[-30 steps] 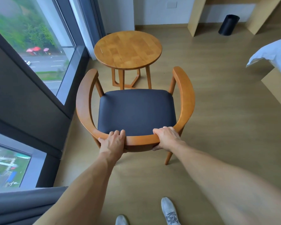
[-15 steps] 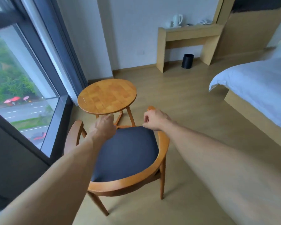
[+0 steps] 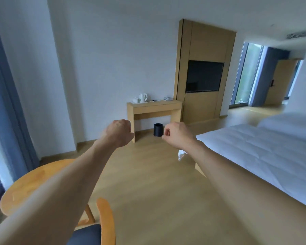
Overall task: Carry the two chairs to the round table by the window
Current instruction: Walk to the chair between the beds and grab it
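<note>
A wooden chair (image 3: 105, 220) with a dark seat shows only its right armrest and a corner of the cushion at the bottom edge. It stands beside the round wooden table (image 3: 32, 181) at the lower left, near the window. My left forearm hides much of both. My left hand (image 3: 119, 133) and my right hand (image 3: 177, 134) are raised in the air ahead of me, fingers curled into loose fists, holding nothing and well clear of the chair. No second chair is in view.
A white bed (image 3: 265, 156) fills the right side. Against the far wall stand a wooden desk (image 3: 154, 107) with a kettle (image 3: 143, 97), a black bin (image 3: 158, 129) under it, and a TV panel (image 3: 204, 76). Blue curtains (image 3: 5, 110) hang on the left. Wooden floor stretches ahead.
Both hands have let go of the chair and risen into the air. My view has swung up from the chair and table to the far wall and bed.
</note>
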Demonstrator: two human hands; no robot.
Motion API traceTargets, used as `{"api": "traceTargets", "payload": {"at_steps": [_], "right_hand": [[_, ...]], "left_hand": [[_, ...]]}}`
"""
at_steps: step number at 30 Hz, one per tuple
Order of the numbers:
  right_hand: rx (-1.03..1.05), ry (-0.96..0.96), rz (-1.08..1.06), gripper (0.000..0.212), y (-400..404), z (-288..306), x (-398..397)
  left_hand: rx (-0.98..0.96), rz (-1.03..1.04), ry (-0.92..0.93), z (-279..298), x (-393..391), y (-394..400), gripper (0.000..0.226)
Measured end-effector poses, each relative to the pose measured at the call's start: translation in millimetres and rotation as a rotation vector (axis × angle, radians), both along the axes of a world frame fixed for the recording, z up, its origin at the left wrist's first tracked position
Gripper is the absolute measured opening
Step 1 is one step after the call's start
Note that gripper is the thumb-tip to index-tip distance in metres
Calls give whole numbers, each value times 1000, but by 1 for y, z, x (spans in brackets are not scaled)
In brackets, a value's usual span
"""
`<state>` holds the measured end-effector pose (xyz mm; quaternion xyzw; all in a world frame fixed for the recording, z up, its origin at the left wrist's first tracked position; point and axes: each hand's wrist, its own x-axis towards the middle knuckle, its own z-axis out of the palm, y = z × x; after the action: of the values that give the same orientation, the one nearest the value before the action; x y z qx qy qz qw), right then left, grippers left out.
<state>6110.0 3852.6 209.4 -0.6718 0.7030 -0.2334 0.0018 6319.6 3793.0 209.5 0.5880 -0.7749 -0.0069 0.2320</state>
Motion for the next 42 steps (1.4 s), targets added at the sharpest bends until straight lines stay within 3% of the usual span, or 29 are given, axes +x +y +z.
{"api": "traceTargets", "payload": {"at_steps": [6, 11, 14, 18, 23, 26, 28, 30, 34, 39, 42], "right_hand": [[-97, 31, -12, 14, -43, 45, -101], [-184, -37, -24, 14, -102, 41, -162], [-202, -34, -91, 14, -161, 34, -204], [-231, 14, -178, 31, -257, 42, -259], [-279, 66, -286, 34, -387, 73, -330], [-271, 130, -344, 30, -456, 86, -377], [-245, 192, -377, 20, -502, 90, -411], [-233, 276, -426, 23, -553, 90, -445], [-198, 137, -476, 42, -666, 79, -520], [-160, 157, -585, 18, -831, 68, -615], [-222, 151, -683, 27, -931, 69, -660]], "left_hand": [[-84, -142, 110, 31, -129, -48, 8], [-248, -172, 195, 34, -197, -110, 19], [-273, -190, 220, 26, -238, -183, 23], [-271, -251, 191, 23, -298, -297, 28], [-316, -317, 158, 53, -381, -446, 22], [-232, -449, 82, 71, -441, -523, 16], [-157, -512, 4, 73, -484, -571, 23], [-189, -496, -100, 69, -523, -621, 29], [-54, -601, -3, 60, -592, -733, 70], [-85, -600, -45, 60, -665, -897, 30], [-240, -479, -35, 66, -702, -999, 21]]}}
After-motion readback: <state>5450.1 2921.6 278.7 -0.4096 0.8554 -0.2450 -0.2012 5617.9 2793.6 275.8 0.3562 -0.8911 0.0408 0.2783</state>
